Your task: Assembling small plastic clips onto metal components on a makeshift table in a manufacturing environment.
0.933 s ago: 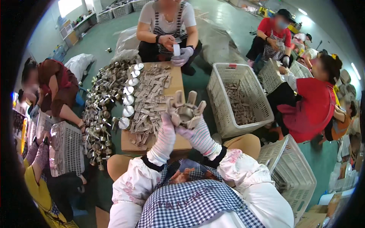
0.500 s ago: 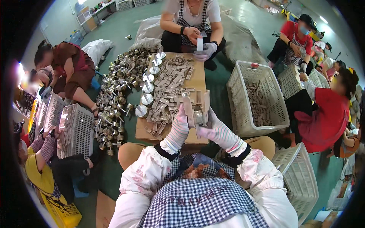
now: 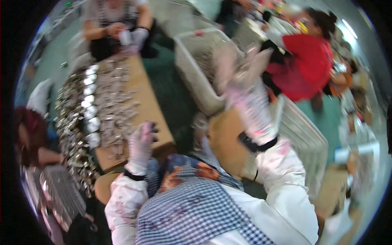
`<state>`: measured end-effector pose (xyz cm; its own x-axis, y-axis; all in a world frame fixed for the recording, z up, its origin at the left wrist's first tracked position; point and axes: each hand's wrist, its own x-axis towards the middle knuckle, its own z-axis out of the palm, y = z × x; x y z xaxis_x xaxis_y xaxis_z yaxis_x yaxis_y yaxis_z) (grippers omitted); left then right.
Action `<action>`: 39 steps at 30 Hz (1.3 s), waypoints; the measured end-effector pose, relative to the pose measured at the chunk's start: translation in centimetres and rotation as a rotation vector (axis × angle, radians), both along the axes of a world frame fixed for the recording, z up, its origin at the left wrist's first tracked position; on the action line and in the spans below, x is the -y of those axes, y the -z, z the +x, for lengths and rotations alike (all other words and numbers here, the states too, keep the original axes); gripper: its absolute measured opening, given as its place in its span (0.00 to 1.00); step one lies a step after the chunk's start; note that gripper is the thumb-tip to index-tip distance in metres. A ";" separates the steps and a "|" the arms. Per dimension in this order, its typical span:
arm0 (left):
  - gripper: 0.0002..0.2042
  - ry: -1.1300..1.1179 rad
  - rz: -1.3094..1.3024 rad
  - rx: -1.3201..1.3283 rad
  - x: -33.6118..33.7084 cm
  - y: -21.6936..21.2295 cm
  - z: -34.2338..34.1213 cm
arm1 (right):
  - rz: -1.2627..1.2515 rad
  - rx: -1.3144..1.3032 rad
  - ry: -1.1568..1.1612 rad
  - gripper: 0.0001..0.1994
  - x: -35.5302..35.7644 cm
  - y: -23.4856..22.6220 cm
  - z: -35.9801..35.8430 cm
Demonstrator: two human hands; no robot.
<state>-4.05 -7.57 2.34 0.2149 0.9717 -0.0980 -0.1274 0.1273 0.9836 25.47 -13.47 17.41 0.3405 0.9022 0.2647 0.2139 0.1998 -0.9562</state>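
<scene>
Your right hand [image 3: 245,87] is raised over the near rim of the white crate [image 3: 192,69], gloved and blurred; it seems to grip a bunch of pale metal pieces [image 3: 241,65], likely held there to drop in, though I cannot tell how tightly. Your left hand [image 3: 141,143] hangs at the table's [image 3: 149,108] near edge, fingers loosely curled, holding nothing visible. No labels are readable.

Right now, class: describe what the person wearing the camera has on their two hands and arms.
Both hands wear pale, whitish work gloves: the left hand and the blurred right hand. Each glove ends in a dark cuff at the wrist. Above are loose white sleeves with faint pinkish marks. A blue-and-white checked apron covers the front.
</scene>
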 end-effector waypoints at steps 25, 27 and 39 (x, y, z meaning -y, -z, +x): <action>0.17 0.134 -0.216 -0.876 -1.0 3.1 3.4 | -1.886 0.238 -0.298 0.59 31.0 40.2 25.4; 0.17 0.131 -0.181 -0.872 -0.8 3.1 3.5 | -1.752 0.320 -0.214 0.56 32.1 41.4 24.1; 0.10 0.466 0.598 -1.370 -0.4 4.8 0.4 | -1.132 0.991 0.390 0.27 18.5 19.9 33.7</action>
<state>-3.64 -7.16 -2.45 0.5696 0.8156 -0.1022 0.8107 -0.5369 0.2333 59.18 -31.95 -2.45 0.7006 0.6801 -0.2157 0.6942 -0.7196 -0.0143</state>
